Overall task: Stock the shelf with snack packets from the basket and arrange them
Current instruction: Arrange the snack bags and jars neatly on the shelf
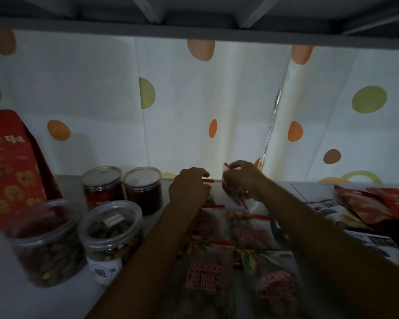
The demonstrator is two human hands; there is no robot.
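Observation:
Several clear snack packets with red lettering lie in two rows on the white shelf, running from the front edge to the back. My left hand rests at the back of the left row, its fingers pinching the red-edged top of a packet. My right hand is closed on another packet at the back of the right row, held tilted up off the shelf. Both forearms reach in from the lower edge. The basket is out of sight.
Left of the packets stand two clear jars of nuts in front and two dark-filled jars behind. A tall red bag leans at far left. Red packets lie at right on printed paper. A dotted cloth backs the shelf; an upper shelf hangs overhead.

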